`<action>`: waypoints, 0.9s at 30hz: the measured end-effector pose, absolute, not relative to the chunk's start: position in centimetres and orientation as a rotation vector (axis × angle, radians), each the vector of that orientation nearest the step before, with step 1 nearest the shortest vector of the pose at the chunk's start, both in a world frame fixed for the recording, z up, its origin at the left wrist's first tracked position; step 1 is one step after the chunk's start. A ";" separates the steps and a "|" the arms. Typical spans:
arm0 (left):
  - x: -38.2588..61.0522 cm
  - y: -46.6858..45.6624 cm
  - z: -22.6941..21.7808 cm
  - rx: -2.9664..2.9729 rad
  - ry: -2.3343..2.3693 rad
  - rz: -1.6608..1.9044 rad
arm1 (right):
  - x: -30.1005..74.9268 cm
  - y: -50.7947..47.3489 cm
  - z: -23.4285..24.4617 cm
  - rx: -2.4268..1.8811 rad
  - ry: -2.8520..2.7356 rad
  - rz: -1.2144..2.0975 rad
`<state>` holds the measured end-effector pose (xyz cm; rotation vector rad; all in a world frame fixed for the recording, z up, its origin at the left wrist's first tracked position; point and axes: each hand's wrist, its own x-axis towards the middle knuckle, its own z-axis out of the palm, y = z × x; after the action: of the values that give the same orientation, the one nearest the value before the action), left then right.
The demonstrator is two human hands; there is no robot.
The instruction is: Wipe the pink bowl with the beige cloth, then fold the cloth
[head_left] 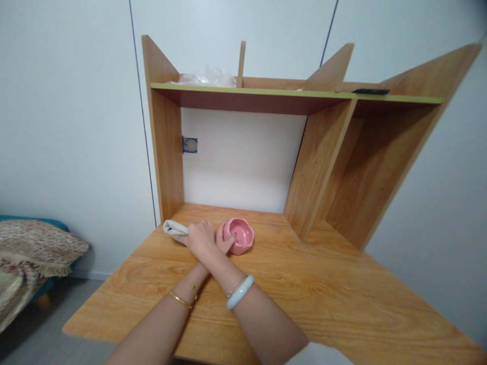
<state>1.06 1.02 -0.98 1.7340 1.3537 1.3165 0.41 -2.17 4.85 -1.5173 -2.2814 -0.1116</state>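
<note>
My forearms cross over the wooden desk, the right one on top. My left hand (pixel 225 240) grips the left side of a pink ashtray (pixel 245 235), its thumb over the rim and inside. The ashtray has a faceted, notched rim and rests tilted on the desk, its hollow facing me. To the left, my right hand (pixel 201 237) is closed on a folded pale grey cloth (pixel 175 228), which sticks out to the left of the fingers. Part of the left wrist is hidden beneath the right arm.
The desk (pixel 304 299) carries a wooden shelf unit (pixel 300 172) at the back. On its upper shelf lie a clear plastic bag (pixel 208 77) and a flat black object (pixel 371 92). A wall socket box (pixel 189 145) shows behind. A blanket-covered seat (pixel 34 248) stands left.
</note>
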 end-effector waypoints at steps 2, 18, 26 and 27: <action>1.0 1.2 -1.1 1.758 1.355 1.292 | 1.9 -1.5 6.2 -1.596 -2.166 -0.139; 0.5 0.8 -1.5 1.582 1.276 1.095 | 24.5 0.4 8.5 -1.935 -1.446 -0.119; 0.6 0.6 -1.3 1.557 1.325 1.079 | 23.7 -0.5 2.5 -2.005 -1.592 0.031; 0.6 0.6 -1.3 1.555 1.327 1.078 | 23.1 -0.6 2.1 -1.973 -1.590 0.073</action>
<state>0.57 0.59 -1.29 1.5555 1.3272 1.0784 23.08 -0.56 2.06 -1.9734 -1.5897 0.0732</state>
